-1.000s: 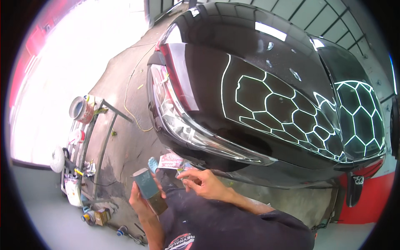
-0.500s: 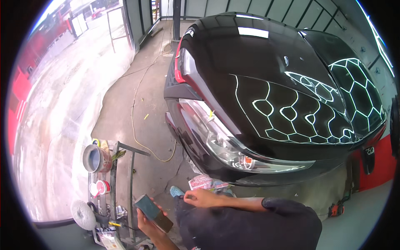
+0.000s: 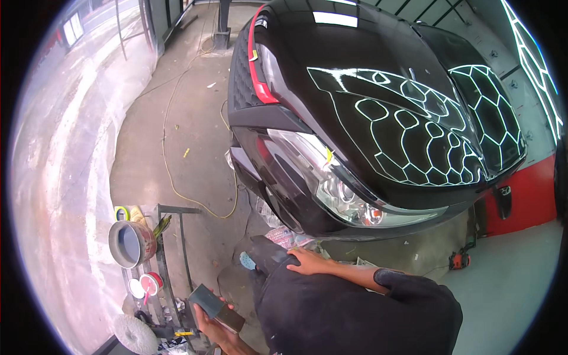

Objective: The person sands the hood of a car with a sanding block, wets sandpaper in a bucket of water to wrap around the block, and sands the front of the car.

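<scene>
My left hand [image 3: 210, 325] grips a rectangular block [image 3: 206, 300] with a blue-grey part and a brown part, low in the view. My right hand [image 3: 302, 260] rests on my dark-clothed leg [image 3: 267, 249], fingers loose and nothing visible in them. Just beyond it, the black car [image 3: 378, 53] shows its headlight [image 3: 349, 195] with a small yellow piece [image 3: 328, 155] at its edge. Bright hexagonal reflections cover much of the hood. A light-blue perforated shoe [image 3: 247, 259] shows below my leg.
A metal stand [image 3: 184, 248] at left holds a bucket [image 3: 131, 244], red-and-white tub [image 3: 151, 284] and white pad [image 3: 135, 334]. A yellow cord [image 3: 169, 171] crosses the floor; plastic sheeting [image 3: 59, 177] lines the left. A red-orange tool [image 3: 459, 260] lies at right.
My right hand has moved from near the block onto my leg, its fingers less curled. The view has shifted, showing more floor and stand. My left hand still holds the block.
</scene>
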`<state>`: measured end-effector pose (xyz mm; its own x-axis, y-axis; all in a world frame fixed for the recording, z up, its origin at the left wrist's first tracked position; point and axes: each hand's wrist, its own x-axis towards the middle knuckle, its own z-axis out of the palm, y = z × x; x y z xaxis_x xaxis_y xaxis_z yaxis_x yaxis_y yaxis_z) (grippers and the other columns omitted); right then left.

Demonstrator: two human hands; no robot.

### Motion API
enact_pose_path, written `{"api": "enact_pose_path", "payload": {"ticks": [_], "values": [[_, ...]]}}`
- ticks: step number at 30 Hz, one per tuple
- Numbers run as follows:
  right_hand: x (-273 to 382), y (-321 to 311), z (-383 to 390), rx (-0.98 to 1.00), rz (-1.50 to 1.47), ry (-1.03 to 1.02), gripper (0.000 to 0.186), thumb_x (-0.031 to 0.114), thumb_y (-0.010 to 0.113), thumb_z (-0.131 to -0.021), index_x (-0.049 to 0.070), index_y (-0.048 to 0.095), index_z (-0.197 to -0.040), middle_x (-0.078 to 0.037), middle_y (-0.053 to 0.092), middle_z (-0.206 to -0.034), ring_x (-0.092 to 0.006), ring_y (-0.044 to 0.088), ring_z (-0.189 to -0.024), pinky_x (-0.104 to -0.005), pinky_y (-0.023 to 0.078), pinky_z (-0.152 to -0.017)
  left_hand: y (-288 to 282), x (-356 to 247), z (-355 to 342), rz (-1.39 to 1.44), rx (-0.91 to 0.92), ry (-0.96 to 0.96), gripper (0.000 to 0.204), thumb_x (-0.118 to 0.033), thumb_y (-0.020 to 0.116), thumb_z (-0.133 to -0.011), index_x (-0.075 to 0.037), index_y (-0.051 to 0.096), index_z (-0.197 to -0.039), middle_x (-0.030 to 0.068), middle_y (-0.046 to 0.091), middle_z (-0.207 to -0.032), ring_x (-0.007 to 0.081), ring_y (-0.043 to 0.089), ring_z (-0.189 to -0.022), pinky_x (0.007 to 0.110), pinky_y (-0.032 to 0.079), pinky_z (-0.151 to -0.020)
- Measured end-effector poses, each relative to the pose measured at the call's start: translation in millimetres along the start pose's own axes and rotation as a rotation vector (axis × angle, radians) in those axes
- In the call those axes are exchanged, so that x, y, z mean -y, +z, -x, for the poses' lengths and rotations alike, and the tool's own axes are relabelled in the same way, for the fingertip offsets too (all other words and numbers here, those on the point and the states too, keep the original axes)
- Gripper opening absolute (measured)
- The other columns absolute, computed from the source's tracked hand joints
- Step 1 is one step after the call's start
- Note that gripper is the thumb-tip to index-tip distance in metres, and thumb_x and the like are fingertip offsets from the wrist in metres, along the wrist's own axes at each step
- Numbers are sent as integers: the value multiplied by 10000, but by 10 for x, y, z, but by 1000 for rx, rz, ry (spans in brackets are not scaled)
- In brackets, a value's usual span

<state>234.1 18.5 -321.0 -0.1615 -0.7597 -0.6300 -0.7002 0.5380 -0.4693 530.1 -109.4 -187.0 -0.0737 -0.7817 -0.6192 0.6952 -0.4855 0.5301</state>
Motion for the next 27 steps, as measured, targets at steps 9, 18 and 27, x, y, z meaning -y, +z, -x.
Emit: {"api": "enact_pose_path", "payload": {"ticks": [9, 18, 27], "values": [[267, -83, -603, 51, 122, 105, 552, 409, 550, -965, -55, 540, -1263, -392, 500, -1296, -479, 546, -1203, -543, 493, -959, 542, -235, -712, -119, 111, -20, 511, -392, 447, -1041, 40, 488, -1311, 190, 632, -1144, 246, 658, -805, 358, 584, -548], [693, -721, -1345, 6, 126, -168, 421, 338, 586, -962, 63, 580, -1280, -195, 594, -1246, -450, 526, -1221, -509, 468, -993, 1394, -377, -1676, -181, 239, -36, 444, -355, 467, -1050, -18, 527, -1332, 197, 653, -1155, 243, 675, -845, 332, 604, -563], [1042, -1347, -1515, 91, -188, -220, 397, 305, 594, -959, 99, 566, -1296, -181, 625, -1204, -383, 599, -1147, -486, 478, -960, 2263, -251, -1999, -238, 332, -131, 464, -367, 467, -1045, 0, 522, -1322, 201, 638, -1148, 249, 647, -806, 342, 578, -569]]}}
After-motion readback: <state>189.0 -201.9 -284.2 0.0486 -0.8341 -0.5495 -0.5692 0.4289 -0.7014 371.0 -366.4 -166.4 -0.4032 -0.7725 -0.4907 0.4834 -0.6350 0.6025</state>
